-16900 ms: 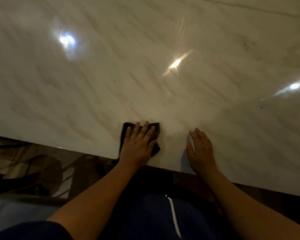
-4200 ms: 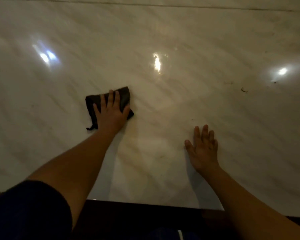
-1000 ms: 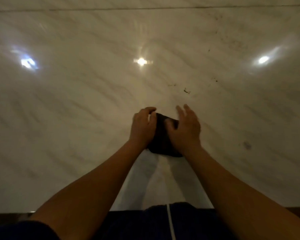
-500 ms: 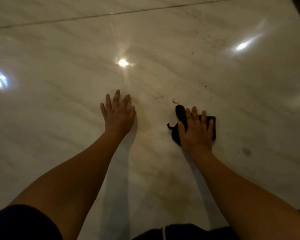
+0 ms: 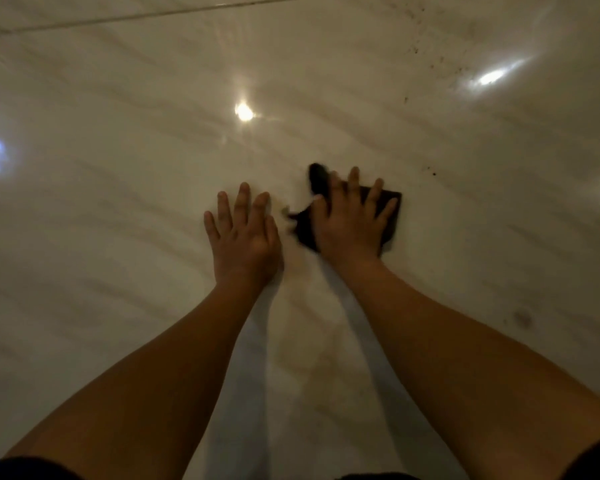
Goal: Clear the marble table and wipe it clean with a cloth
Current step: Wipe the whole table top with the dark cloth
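The glossy marble table (image 5: 118, 237) fills the head view, pale with faint veins. My right hand (image 5: 352, 220) lies flat, fingers spread, pressing a dark cloth (image 5: 390, 216) onto the marble a little right of centre. The cloth sticks out past the hand on both sides and is blurred at its left edge. My left hand (image 5: 245, 233) rests flat on the bare marble just left of the cloth, fingers straight, holding nothing.
Dark specks (image 5: 430, 171) dot the marble beyond and to the right of the cloth, and more crumbs (image 5: 416, 48) lie at the far right. A smudge (image 5: 522, 318) sits at the right. A seam line (image 5: 153, 15) crosses the far top.
The cloth passed from both hands to my right hand, which slid it right and now back a little to the left. My left hand came off the cloth and lies flat beside it.
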